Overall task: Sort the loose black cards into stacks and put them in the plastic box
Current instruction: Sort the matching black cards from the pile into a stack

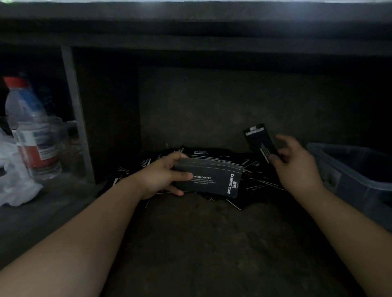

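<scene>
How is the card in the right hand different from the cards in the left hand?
The left hand holds a thick stack; the right hand pinches what looks like one card. The stack lies nearly level; the card stands up, tilted. Both are black with white CAMPING CLUB print.

Very dim scene. A dark ledge (191,14) overhangs the top, with a thin bright strip (212,1) along the frame's upper edge. Recess below has a rough grey-brown back wall (212,106), possibly concrete. Grey upright post (73,101) at left. Floor (212,243) is dull and mottled, in the same tone.
</scene>
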`<state>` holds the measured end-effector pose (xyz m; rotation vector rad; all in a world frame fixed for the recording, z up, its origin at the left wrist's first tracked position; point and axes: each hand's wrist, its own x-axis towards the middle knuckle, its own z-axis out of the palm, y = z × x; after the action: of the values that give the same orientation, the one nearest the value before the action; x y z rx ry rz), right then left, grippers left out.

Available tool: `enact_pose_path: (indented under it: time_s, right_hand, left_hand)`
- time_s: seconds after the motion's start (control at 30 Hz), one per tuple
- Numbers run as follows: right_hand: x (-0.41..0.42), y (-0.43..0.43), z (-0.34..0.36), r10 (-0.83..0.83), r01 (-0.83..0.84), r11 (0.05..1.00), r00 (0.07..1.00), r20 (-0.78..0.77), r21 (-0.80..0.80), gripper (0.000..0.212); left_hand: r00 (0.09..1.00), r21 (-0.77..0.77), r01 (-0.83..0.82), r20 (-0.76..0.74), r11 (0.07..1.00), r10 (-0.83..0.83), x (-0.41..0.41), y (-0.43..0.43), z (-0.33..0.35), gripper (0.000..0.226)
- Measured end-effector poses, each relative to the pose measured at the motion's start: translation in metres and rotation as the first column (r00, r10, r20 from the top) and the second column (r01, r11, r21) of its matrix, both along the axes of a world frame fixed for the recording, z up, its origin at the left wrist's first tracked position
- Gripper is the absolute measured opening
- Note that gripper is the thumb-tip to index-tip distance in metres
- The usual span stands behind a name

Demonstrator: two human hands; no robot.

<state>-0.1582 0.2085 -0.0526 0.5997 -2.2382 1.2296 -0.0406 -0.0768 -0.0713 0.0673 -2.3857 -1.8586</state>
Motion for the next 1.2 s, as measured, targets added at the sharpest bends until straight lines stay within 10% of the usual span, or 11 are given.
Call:
enact_pose_path:
  time_s: [0.23,0.83,1.07,1.2]
  right_hand:
    - [0.003,0.014,0.014,0.477,-0.336,0.823,0.847,0.234,-0.458,0.023]
    - [0.016,0.031,0.032,0.483,-0.639,0.758,0.684,0.546,0.130,0.032]
    - [0.021,0.013,0.032,0.701,-0.559,0.694,0.667,0.250,-0.454,0.009]
    - [0.024,0.008,0.028,0.587,-0.534,0.807,0.772,0.243,-0.252,0.011]
  left_hand:
    - [1.000,0.064,0.012,0.020,0.998,-0.013,-0.001,0.001,0.002,0.046]
    - [0.997,0.094,0.053,0.043,0.994,-0.057,0.001,-0.003,0.001,0.042]
    - [0.990,0.132,0.093,0.090,0.987,-0.106,0.006,0.002,0.005,0.043]
    - [0.990,0.118,0.101,0.089,0.988,-0.112,0.009,0.004,0.006,0.042]
